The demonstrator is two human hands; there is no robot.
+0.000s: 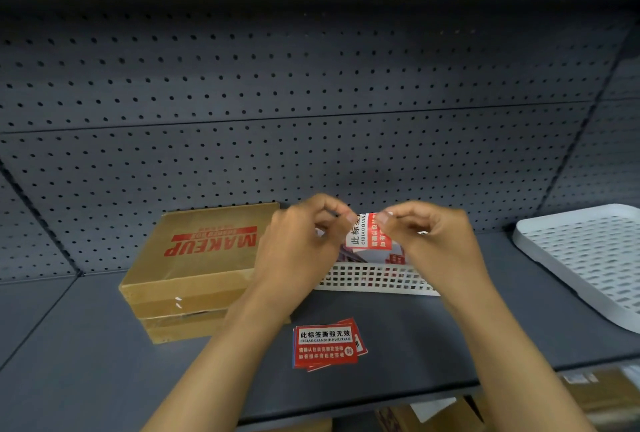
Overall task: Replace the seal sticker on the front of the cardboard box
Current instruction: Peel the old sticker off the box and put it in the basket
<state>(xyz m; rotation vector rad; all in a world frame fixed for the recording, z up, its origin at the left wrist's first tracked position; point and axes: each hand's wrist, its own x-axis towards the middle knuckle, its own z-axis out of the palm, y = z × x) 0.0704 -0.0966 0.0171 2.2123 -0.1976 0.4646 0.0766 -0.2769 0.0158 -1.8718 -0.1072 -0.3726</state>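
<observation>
i see both hands raised together over the shelf point(398, 324). left hand point(304, 241) and right hand point(433, 241) each pinch the top edge of one red and white sticker point(369, 232), fingertips nearly touching, the sticker hanging down between them. just behind and below the hands sits a white basket point(374, 281). the cardboard box point(197, 269) lies left of the left hand, its wrist crossing the box's right end. a small stack of stickers point(327, 345) lies on the shelf below the hands, between the forearms. a white tray point(588, 258) sits well right of the right hand.
</observation>
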